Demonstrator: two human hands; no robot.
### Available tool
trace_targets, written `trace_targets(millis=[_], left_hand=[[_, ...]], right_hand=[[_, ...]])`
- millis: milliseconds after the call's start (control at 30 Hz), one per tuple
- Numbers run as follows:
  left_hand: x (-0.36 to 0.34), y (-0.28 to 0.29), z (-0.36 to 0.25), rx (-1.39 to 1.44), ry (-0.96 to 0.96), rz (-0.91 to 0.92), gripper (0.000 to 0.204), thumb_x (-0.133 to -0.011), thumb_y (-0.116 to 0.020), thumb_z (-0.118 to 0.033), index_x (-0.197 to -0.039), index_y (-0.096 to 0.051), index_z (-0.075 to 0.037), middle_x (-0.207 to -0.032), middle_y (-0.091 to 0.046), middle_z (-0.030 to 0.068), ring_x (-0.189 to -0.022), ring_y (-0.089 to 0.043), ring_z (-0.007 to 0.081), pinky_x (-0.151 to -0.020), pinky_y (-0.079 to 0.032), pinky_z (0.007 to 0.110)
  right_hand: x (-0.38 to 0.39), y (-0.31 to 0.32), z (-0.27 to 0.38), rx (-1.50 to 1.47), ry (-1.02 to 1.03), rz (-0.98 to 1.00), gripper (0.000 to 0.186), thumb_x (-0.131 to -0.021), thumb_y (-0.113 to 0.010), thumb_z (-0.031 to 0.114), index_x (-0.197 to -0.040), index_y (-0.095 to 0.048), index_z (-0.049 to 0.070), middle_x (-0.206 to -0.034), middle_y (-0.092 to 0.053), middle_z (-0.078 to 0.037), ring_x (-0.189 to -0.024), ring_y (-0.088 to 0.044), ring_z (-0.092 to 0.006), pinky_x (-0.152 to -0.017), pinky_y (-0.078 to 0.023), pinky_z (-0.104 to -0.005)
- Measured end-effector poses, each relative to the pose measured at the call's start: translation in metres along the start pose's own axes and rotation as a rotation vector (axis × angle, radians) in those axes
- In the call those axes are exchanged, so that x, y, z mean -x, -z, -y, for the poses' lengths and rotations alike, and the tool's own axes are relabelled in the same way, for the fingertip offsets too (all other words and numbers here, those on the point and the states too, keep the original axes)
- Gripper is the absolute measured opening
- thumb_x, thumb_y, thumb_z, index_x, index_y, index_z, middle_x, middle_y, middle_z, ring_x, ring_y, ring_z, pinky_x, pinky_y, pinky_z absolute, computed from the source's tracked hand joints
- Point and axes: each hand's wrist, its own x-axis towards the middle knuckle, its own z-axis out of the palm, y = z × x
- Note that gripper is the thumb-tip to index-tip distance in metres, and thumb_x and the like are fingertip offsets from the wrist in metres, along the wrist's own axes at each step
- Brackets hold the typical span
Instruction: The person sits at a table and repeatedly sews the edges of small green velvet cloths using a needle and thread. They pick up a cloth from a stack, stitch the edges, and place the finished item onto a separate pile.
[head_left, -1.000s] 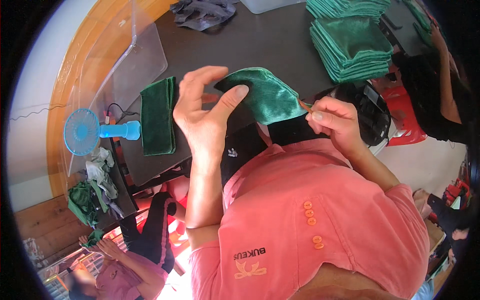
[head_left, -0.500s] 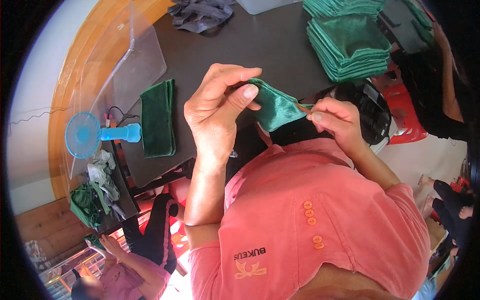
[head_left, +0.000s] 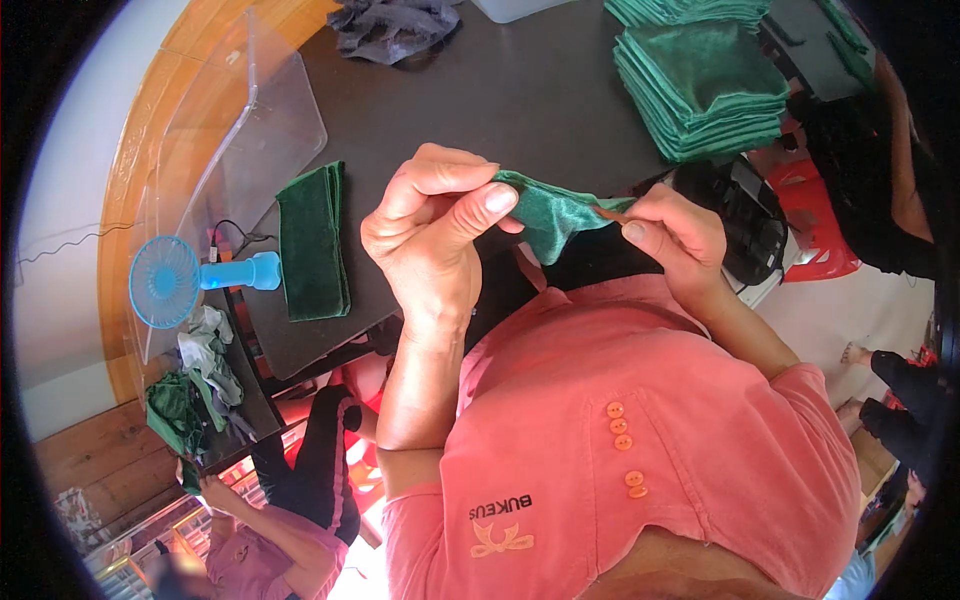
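A green velvet piece (head_left: 548,215) is held in the air between my hands, folded and drooping in the middle. My left hand (head_left: 430,235) is closed, thumb and fingers gripping its left edge. My right hand (head_left: 678,245) pinches at the right end, where a narrow brown strip or stick (head_left: 608,213) lies along the velvet; I cannot tell which it is. A folded green velvet stack (head_left: 310,240) lies on the dark table (head_left: 480,100) left of my hands, and taller stacks of green pieces (head_left: 700,75) stand at the back right.
A blue fan (head_left: 163,280), a clear plastic sheet (head_left: 285,120) and crumpled cloths (head_left: 180,410) are at the left. Grey fabric (head_left: 395,25) lies at the back. A co-worker (head_left: 260,540) is at lower left. Others are at right, beside a red stool (head_left: 820,264) and a black bag (head_left: 735,220).
My left hand has moved right and closed further round the velvet, which was spread flatter a second ago and now bunches and sags. My right hand still pinches the right end.
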Motion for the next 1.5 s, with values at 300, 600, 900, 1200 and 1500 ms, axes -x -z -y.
trace_targets(millis=[300, 600, 900, 1200, 1500], left_hand=[[0.006, -0.013, 0.01, 0.102, 0.036, -0.059, 0.012, -0.08, -0.069, 0.007, -0.091, -0.066, 0.003, -0.085, -0.06, 0.0098, -0.068, -0.058, 0.0148, -0.051, -0.054, 0.025], [0.011, -0.009, 0.008, -0.007, 0.173, -0.066, 0.014, -0.088, -0.063, -0.002, -0.1, -0.068, 0.004, -0.086, -0.058, 0.0041, -0.074, -0.056, 0.0121, -0.054, -0.049, 0.022], [0.021, -0.02, 0.018, -0.009, 0.022, -0.183, 0.011, -0.087, -0.064, 0.001, -0.097, -0.068, -0.001, -0.097, -0.066, 0.0106, -0.086, -0.058, 0.0146, -0.085, -0.044, 0.027], [0.017, -0.025, 0.018, 0.03, 0.041, -0.159, 0.01, -0.087, -0.063, 0.004, -0.095, -0.066, 0.0, -0.093, -0.065, 0.0094, -0.083, -0.056, 0.0125, -0.081, -0.043, 0.025], [0.021, -0.025, 0.031, -0.177, -0.045, -0.177, 0.007, -0.087, -0.065, -0.002, -0.093, -0.067, 0.002, -0.092, -0.065, 0.0102, -0.082, -0.053, 0.0129, -0.081, -0.041, 0.027]], right_hand=[[0.007, -0.015, -0.008, -0.095, -0.041, -0.091, 0.007, -0.082, -0.068, 0.002, -0.085, -0.064, -0.002, -0.074, -0.056, -0.006, -0.064, -0.052, -0.0139, -0.059, -0.039, -0.025], [0.007, -0.011, -0.007, 0.13, 0.081, -0.179, 0.008, -0.081, -0.069, 0.003, -0.085, -0.064, -0.002, -0.075, -0.058, -0.009, -0.065, -0.055, -0.0188, -0.059, -0.043, -0.0275], [0.014, -0.013, 0.002, -0.55, -0.666, 0.035, 0.016, -0.085, -0.067, 0.014, -0.081, -0.064, -0.001, -0.066, -0.057, -0.004, -0.058, -0.049, -0.0107, -0.052, -0.034, -0.0223], [0.004, -0.014, 0.004, -1.202, -0.913, 0.318, 0.022, -0.085, -0.067, 0.02, -0.079, -0.062, -0.001, -0.061, -0.052, -0.003, -0.055, -0.047, -0.0101, -0.051, -0.033, -0.0232], [0.002, -0.011, 0.005, -0.755, -0.761, 0.092, 0.02, -0.086, -0.065, 0.017, -0.075, -0.059, 0.001, -0.06, -0.047, -0.002, -0.051, -0.04, -0.0101, -0.049, -0.031, -0.0254]])
